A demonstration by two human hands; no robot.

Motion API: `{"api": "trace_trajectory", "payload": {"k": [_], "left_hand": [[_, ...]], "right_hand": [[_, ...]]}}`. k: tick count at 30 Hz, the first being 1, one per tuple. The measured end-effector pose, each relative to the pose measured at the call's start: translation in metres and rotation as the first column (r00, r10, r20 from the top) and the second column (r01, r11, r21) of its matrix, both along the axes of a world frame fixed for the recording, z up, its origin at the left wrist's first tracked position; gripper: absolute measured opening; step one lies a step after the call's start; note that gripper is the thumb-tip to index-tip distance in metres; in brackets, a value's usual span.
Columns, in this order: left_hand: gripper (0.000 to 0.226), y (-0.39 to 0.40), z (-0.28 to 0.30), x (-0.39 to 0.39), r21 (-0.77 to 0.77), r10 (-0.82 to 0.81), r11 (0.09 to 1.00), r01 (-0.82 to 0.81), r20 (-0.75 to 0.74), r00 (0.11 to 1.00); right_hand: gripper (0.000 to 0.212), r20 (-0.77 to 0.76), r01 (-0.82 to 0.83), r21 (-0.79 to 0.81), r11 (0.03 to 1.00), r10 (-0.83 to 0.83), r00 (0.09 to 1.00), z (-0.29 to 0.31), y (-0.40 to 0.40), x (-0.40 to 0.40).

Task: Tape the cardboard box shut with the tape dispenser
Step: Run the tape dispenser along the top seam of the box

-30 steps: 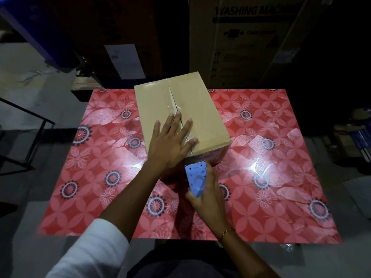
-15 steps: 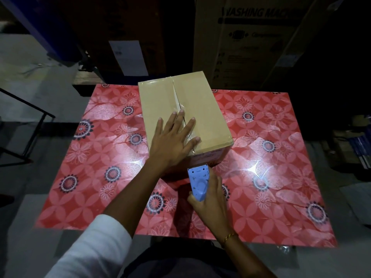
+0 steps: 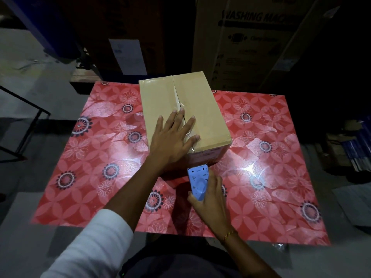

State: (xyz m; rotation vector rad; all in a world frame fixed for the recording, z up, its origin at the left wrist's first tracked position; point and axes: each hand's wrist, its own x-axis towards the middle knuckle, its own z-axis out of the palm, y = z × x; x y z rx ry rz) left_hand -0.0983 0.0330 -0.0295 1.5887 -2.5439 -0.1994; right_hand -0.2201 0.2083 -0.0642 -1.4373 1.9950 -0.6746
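A table covered in glossy red floral sheeting fills the middle of a dim storeroom, with a tall carton printed "WASHING MAC…" standing behind it. On the table's far half sits the cardboard box, its two top flaps closed along a centre seam, with clear tape glinting over that seam. The person's left hand lies flat on the near end of the box top, fingers spread wide across the seam and thumb reaching toward the near right edge, just as it lay half a second ago. The right hand, a thin gold bracelet at its wrist, is wrapped around the blue tape dispenser, fingers curled about its body. The dispenser's head points at the box's near side wall, low down just beside it; whether it touches the cardboard cannot be told. Compared with the earlier frames, the dispenser sits a little lower against that near face, while the box has kept its place on the table. A white sleeve covers the left upper arm.
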Motion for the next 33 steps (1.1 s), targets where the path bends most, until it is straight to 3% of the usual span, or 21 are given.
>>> {"api": "trace_trajectory", "payload": {"k": [13,30,33], "left_hand": [[0.067,0.0,0.0,0.0,-0.001,0.002,1.0,-0.002,0.0,1.0],[0.067,0.003,0.0,0.0,0.018,-0.008,1.0,0.008,0.012,1.0],[0.064,-0.002,0.005,0.001,0.042,-0.029,0.999,0.032,-0.075,0.997]], "right_hand": [[0.087,0.025,-0.006,0.027,1.0,0.005,1.0,0.005,0.012,-0.003],[0.062,-0.042,-0.088,0.264,0.96,0.102,0.994,0.04,-0.016,-0.011],[0.066,-0.027,-0.103,0.309,0.945,0.117,0.993,0.047,-0.02,-0.017]]}}
